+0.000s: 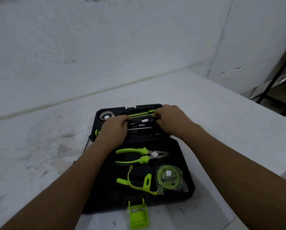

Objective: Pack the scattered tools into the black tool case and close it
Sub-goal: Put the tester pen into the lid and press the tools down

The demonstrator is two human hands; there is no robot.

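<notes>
Both hands, the left hand and right hand, pressed a thin black tool into the far half of the black tool case, fingers curled on its 2 ends, and closing the case looked like the next job.

The scene is dim and flat, with a cold blue-grey cast and no strong shadows. The white, scuffed tabletop reads grey. Wide-angle distortion bends its far edge and stretches the forearms at the bottom corners. The open black plastic tool case loses detail in its dark recesses (slightly soft throughout).
</notes>
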